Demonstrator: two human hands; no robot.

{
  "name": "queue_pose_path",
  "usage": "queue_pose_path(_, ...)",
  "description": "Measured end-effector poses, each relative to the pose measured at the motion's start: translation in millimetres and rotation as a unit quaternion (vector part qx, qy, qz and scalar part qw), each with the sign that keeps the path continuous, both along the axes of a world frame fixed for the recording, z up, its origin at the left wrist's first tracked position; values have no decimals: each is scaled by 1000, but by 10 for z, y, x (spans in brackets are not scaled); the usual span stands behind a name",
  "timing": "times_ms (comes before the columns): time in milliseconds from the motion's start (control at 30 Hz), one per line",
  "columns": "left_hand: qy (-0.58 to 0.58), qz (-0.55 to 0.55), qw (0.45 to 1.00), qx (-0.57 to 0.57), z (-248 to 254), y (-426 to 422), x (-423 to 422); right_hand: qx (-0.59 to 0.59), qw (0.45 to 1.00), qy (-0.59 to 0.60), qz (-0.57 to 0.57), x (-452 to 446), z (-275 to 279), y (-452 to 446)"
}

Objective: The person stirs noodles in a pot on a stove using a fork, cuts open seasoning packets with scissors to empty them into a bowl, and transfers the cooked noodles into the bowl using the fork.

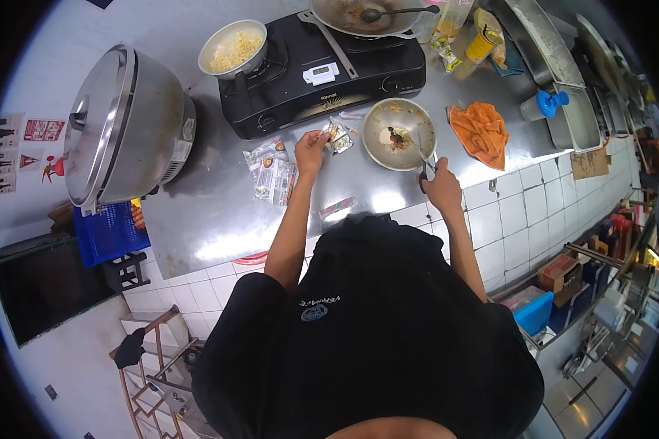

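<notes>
My left hand (311, 151) is above the steel counter with its fingers pinched together. Its fingertips meet the edge of small silver sachets (339, 137), and I cannot make out what is between them. My right hand (443, 184) grips a pair of scissors (425, 156), whose blades reach over the rim into a metal bowl (373, 150). Pale powder and dark red and green bits (397, 139) lie in the bowl's bottom. Left of my left hand, printed instant noodle wrappers (274, 179) lie flat. Right of the bowl is a crumpled orange cloth (483, 132).
Behind the bowl stands a black gas stove (300, 102), with a pot of noodles (234, 51) and a wok (344, 20) holding a ladle (373, 14). A large steel cooker (117, 132) occupies the left. A blue-lidded container (540, 107) and steel trays (582, 110) are at right.
</notes>
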State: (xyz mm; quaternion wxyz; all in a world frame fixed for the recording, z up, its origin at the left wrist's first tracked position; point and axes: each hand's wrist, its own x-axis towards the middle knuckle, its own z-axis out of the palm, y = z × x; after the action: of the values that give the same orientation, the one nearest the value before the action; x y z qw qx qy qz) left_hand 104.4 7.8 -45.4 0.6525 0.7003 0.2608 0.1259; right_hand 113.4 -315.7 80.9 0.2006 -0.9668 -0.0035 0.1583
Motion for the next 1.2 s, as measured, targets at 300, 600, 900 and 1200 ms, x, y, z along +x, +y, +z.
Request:
queue_pose_path(300, 10, 92, 920, 382, 448, 128, -357, 25, 1000, -8, -7, 14, -11, 38)
queue_pose_path(600, 226, -15, 879, 421, 144, 897, -1337, 59, 998, 17, -4, -30, -63, 35)
queue_pose_path(900, 18, -20, 996, 90, 219, 1016, -1579, 128, 991, -18, 45, 54, -16, 268)
queue_pose_path(1200, 57, -158, 935, 313, 622, 511, -1358, 168, 980, 1, 107, -57, 33, 562)
